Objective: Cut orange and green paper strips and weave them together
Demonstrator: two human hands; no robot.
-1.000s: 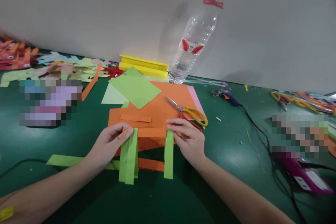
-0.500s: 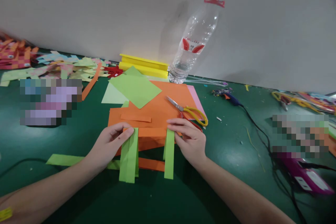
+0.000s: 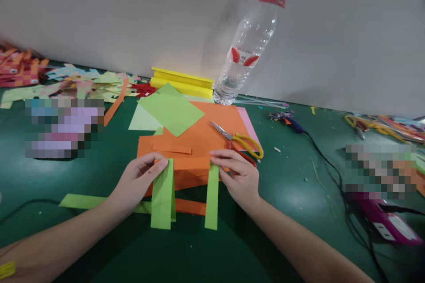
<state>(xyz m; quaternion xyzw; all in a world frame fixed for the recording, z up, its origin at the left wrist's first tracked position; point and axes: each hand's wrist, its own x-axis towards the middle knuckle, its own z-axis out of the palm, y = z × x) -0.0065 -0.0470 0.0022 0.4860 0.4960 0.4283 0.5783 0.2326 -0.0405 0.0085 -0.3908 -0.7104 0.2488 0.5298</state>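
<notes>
An orange paper strip is stretched level between my hands, with green paper strips folded over it and hanging down. My left hand is closed, thumb and fingers pinching the strip's left end beside the left green strips. Closed at the other end, my right hand pinches the top of the right green strip, where its fingers hide the orange end. Beneath them lie orange sheets with a small orange strip on top. Scissors with yellow and red handles rest just beyond my right hand.
A green square lies behind the orange sheets. Farther back are folded yellow card and a tilted water bottle. Paper scraps pile up at left. At right are a corded tool and a purple power strip.
Both hands have shifted slightly left and up with the orange strip. The left green strips now overlap more evenly, and the lower end of the right one has swung a little left.
</notes>
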